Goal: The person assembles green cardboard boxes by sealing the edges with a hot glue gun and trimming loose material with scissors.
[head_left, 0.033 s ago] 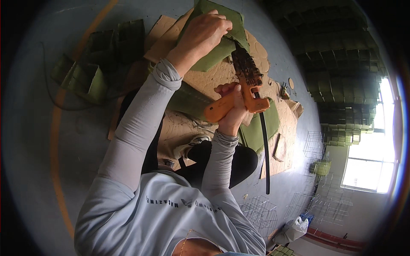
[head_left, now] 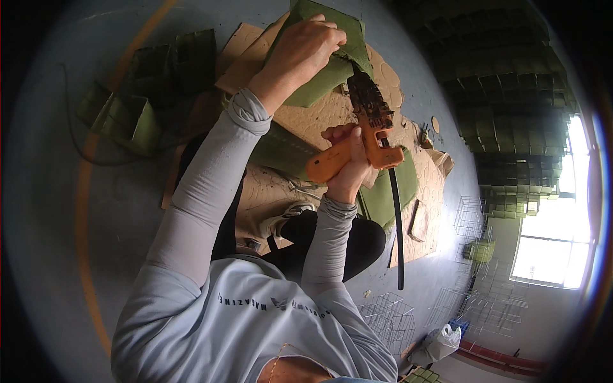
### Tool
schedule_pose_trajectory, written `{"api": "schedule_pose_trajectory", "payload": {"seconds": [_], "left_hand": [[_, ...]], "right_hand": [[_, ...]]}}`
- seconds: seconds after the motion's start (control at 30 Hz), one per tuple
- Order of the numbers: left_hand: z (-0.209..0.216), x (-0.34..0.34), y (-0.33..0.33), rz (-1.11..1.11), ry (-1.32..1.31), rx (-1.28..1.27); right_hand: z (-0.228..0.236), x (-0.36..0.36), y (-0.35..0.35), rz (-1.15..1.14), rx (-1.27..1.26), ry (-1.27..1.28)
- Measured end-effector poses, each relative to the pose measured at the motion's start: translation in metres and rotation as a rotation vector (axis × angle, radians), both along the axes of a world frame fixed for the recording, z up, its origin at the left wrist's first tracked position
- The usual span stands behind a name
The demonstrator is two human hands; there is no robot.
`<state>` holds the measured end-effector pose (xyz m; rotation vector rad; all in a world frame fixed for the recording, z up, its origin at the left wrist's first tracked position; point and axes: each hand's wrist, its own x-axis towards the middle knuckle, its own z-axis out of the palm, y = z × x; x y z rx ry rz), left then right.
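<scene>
My right hand (head_left: 350,167) is wrapped round the handle of an orange hot glue gun (head_left: 328,163). A black glue stick (head_left: 397,230) sticks out of its back end. Dark residue crusts its front, and the tip meets the lower edge of a green fabric-like panel (head_left: 351,29). The top corner of that folded panel is pinched in the closed fingers of my left hand (head_left: 310,45). A further flap of green material (head_left: 319,83) hangs beneath the hand. My left hand hides part of the panel.
Cardboard sheets (head_left: 418,246) cover the floor, with green pieces (head_left: 389,191) and small scissors-like handles (head_left: 300,189) on them. Green open boxes (head_left: 131,121) stand left beside a cable (head_left: 67,115). Wire frames (head_left: 389,319) and stacked green boxes (head_left: 504,115) are at right.
</scene>
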<state>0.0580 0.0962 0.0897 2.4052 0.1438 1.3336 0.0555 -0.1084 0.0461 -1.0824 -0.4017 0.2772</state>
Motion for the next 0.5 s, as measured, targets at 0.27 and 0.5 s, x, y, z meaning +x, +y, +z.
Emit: {"api": "schedule_pose_trajectory", "payload": {"seconds": [0.27, 0.5], "left_hand": [[0.0003, -0.0018, 0.0022, 0.027, 0.023, -0.021], [0.0040, -0.0027, -0.0002, 0.024, 0.005, -0.044]], "right_hand": [[-0.0016, -0.0055, 0.0057, 0.045, -0.009, 0.073], [0.0009, -0.0098, 0.0092, 0.066, -0.025, 0.069]]}}
